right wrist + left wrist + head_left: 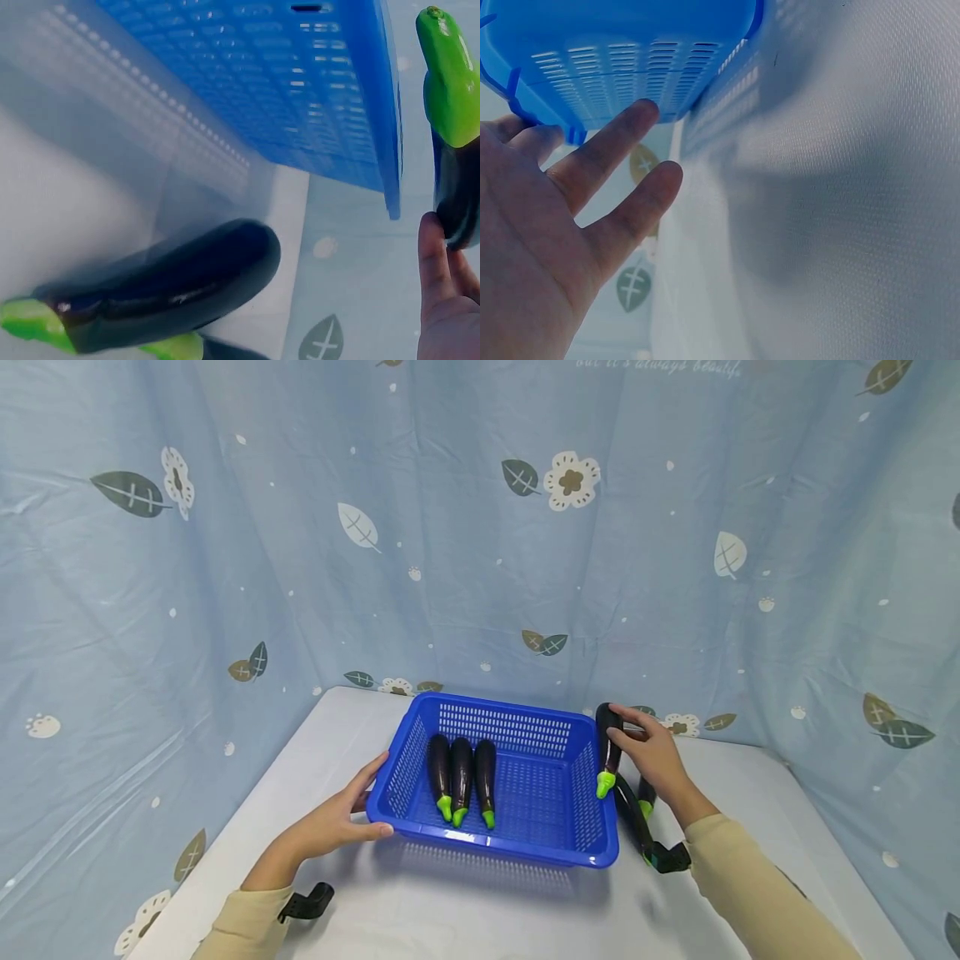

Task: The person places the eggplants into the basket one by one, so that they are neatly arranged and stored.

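Observation:
My right hand (pixel 656 756) pinches an eggplant (pixel 609 739) between thumb and fingers over the right rim of a blue plastic basket (pixel 525 852). Its bright green stem end points down toward me. Three more eggplants (pixel 461 772) lie side by side in the basket's left half, stems toward the front. At the basket's left side, my left hand (pixel 330 818) rests with spread, mostly straight fingers against the rim, the thumb at the front corner. The left wrist view shows two fingers stretched out below the rim.
Right of the basket, an eggplant (pixel 172 292) lies on the white tabletop (pixel 450 918), with another eggplant (pixel 174 347) close beside it, partly hidden. A blue curtain (pixel 465 568) with leaf and flower prints hangs behind. Black wrist mounts (pixel 307 903) show at both sleeves.

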Demonstrator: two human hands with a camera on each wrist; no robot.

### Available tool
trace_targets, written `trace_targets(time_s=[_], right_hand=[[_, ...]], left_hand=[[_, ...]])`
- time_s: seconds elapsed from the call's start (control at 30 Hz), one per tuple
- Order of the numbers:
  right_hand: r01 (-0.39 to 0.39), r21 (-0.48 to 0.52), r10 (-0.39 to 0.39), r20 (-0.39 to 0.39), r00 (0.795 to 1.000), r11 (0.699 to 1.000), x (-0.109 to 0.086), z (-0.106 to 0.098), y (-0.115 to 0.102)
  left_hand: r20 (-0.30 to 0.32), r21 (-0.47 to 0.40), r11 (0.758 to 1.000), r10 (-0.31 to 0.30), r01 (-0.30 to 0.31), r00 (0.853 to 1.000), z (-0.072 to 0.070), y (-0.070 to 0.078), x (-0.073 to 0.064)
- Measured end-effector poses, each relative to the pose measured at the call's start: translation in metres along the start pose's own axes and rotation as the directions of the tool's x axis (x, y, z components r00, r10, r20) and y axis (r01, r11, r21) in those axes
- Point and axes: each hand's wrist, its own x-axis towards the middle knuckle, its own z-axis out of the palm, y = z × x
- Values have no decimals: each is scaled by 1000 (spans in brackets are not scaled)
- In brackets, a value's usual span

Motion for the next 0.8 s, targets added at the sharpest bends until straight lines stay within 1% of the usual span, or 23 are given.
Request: trace_targets(time_s=[0.3,0.6,0.8], right_hand=[[14,17,-14,13,1000,1000,4,7,-10],[29,50,-30,32,999,998,10,15,-13],[39,49,-42,44,998,998,10,21,-24]], left_hand=[[-2,-6,1000,0,0,1000,0,0,0],[1,-7,1000,5,-5,1000,0,1,0],[8,-12,1000,11,-11,1000,0,1,0]])
